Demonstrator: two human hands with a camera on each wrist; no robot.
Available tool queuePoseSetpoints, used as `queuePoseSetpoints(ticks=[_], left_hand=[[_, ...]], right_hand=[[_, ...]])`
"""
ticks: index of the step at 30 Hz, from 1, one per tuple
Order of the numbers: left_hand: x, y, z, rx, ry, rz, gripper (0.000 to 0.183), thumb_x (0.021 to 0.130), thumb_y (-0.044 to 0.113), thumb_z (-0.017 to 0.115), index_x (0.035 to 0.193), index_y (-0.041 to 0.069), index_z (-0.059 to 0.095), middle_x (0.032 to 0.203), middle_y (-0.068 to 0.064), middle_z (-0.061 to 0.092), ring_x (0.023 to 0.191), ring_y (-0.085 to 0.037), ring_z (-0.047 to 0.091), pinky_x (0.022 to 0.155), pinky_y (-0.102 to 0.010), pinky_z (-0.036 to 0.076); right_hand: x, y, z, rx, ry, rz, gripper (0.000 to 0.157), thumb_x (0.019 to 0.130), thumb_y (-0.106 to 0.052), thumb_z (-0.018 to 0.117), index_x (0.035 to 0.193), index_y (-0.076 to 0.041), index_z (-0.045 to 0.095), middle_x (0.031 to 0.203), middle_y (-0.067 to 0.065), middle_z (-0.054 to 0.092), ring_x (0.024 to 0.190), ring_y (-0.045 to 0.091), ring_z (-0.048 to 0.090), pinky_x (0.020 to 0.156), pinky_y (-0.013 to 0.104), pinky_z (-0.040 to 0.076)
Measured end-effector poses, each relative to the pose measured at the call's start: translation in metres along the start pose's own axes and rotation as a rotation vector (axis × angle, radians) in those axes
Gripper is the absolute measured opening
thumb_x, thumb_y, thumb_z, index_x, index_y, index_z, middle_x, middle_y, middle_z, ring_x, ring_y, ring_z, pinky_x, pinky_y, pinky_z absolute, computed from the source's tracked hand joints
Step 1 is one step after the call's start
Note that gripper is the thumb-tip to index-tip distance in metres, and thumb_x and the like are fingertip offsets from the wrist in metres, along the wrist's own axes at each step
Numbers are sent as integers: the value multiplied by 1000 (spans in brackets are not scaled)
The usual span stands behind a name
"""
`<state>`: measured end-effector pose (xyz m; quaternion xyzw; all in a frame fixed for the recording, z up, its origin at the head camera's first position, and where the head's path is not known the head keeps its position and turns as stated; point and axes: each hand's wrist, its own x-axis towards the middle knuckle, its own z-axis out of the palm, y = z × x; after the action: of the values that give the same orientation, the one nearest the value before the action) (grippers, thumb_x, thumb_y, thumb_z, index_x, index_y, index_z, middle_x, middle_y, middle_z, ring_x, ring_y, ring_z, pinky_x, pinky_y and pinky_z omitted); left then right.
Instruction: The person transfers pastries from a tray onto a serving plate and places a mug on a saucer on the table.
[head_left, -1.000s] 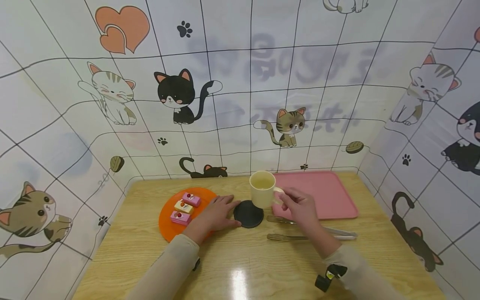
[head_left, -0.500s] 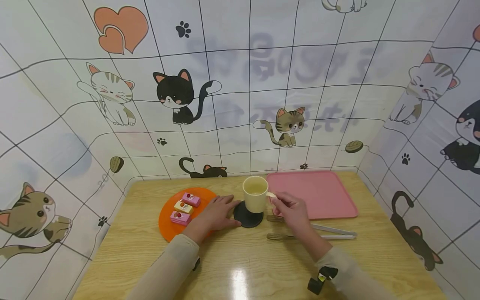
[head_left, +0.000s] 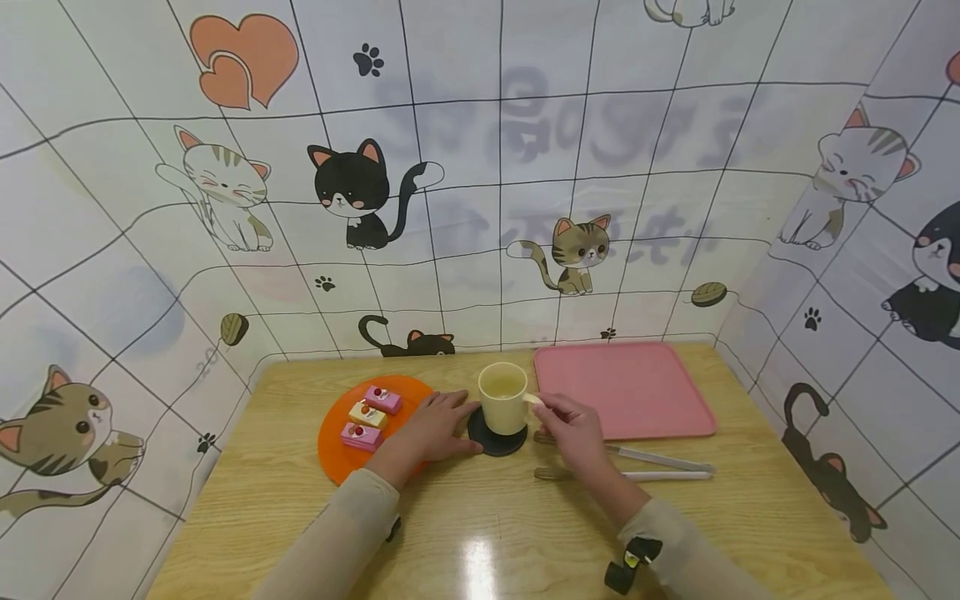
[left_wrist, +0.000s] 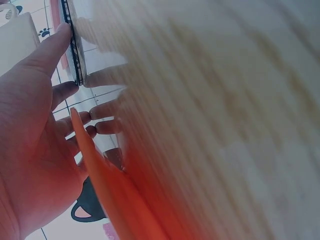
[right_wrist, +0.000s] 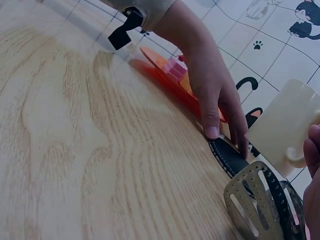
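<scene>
In the head view my right hand point(head_left: 577, 433) pinches the handle of a pale yellow mug point(head_left: 501, 410), which stands upright over a round black coaster point(head_left: 497, 446). Some liquid seems to show inside it. Whether the mug's base touches the coaster, I cannot tell. My left hand point(head_left: 438, 427) lies flat at the coaster's left side, fingers spread, with thumb and forefinger tips against its edge. That contact also shows in the left wrist view, where the hand point(left_wrist: 30, 120) overlaps the orange plate point(left_wrist: 95, 170). The right wrist view shows the mug point(right_wrist: 285, 120) tilted by the camera's angle.
On the left, the orange plate point(head_left: 330, 454) bears three small toy cakes point(head_left: 367, 413), two pink and one yellow. A pink tray point(head_left: 637, 387) lies at the back right. In front of it are metal tongs point(head_left: 667, 475), partly beneath my right forearm. Cat-patterned walls point(head_left: 480, 208) bound the table.
My right hand has brought the mug left and down, from beside the tray's edge to over the coaster. My left hand has stayed at the coaster's edge.
</scene>
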<state>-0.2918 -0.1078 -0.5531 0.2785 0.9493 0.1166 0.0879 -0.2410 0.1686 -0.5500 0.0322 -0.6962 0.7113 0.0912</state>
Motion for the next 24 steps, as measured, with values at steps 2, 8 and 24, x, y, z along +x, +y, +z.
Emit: queuePoseSetpoints(ticks=[2, 8, 24], left_hand=[[0, 0, 0, -1, 2, 0, 84, 97, 61, 79, 167, 23, 52, 176, -15, 40, 160, -40, 38, 134, -63, 22], [-1, 0, 0, 1, 10, 5, 84, 97, 61, 79, 167, 23, 52, 175, -14, 40, 159, -41, 39, 134, -62, 22], [-1, 2, -3, -14, 13, 3, 88, 96, 60, 82, 168, 19, 50, 175, -11, 41, 160, -37, 39, 135, -60, 20]], right_hand=[[-1, 1, 2, 24, -6, 12, 23, 100, 1, 80, 122, 9, 79, 92, 1, 76, 68, 12, 66, 66, 26, 64], [-2, 4, 9, 33, -14, 35, 25, 101, 3, 77, 124, 12, 77, 90, 1, 74, 68, 13, 64, 67, 24, 63], [-4, 6, 11, -20, -75, 14, 25, 100, 4, 78, 124, 11, 78, 99, 17, 76, 68, 10, 64, 65, 18, 58]])
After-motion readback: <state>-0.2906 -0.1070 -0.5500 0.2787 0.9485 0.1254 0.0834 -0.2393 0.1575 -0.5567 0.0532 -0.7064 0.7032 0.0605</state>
